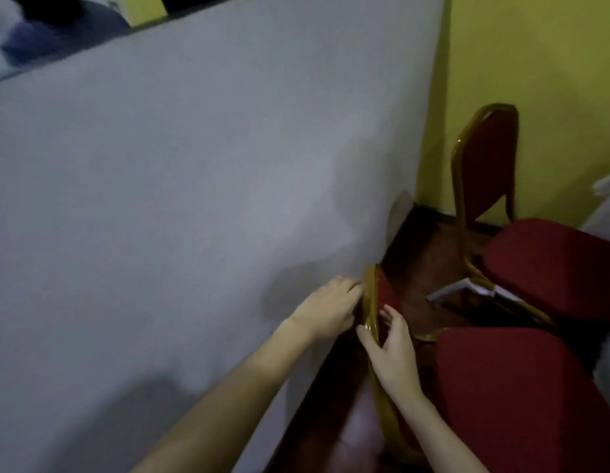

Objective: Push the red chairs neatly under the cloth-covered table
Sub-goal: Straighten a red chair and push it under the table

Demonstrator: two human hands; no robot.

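Note:
A long table under a pale grey cloth [180, 206] fills the left and middle of the view. A red chair with a gold frame [512, 397] stands right beside the table's edge, its backrest top [373, 302] against the cloth. My left hand [327, 307] grips the backrest top from the table side. My right hand [390, 349] holds the same backrest from the seat side. A second red chair [549, 264] stands farther right, its backrest [486, 165] upright near the wall.
A yellow wall [536, 80] closes the far right. Dark wooden floor [423, 261] shows between the chairs and the table. White papers [457, 288] lie low between the chairs. A white cloth edge [604, 206] shows at far right.

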